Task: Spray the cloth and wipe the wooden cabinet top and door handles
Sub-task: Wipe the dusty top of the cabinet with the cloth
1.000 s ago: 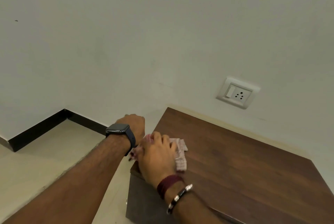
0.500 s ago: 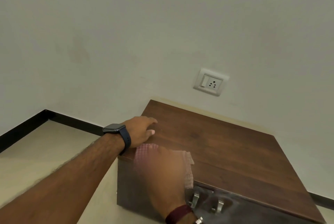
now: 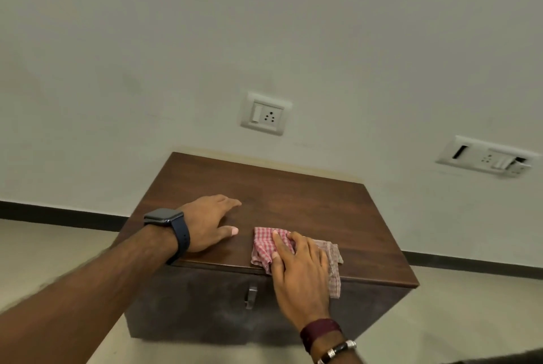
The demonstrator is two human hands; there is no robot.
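A low wooden cabinet stands against the wall, its dark top (image 3: 293, 202) facing me. A red-and-white checked cloth (image 3: 264, 246) lies on the front edge of the top, partly hanging over the front. My right hand (image 3: 299, 269) presses flat on the cloth with straight fingers. My left hand (image 3: 208, 222), with a dark watch on the wrist, rests flat on the top to the left of the cloth. One metal door handle (image 3: 250, 296) shows on the cabinet front below the cloth; my right hand hides the area beside it. No spray bottle is in view.
A white switch-and-socket plate (image 3: 266, 114) sits on the wall above the cabinet, and a second plate (image 3: 487, 156) is further right. A black skirting (image 3: 58, 213) runs along the wall base. Light tiled floor (image 3: 44, 252) surrounds the cabinet.
My right hand has slid the cloth to the right along the front edge of the top. My left hand has moved onto the top and flattened there. The view has shifted left.
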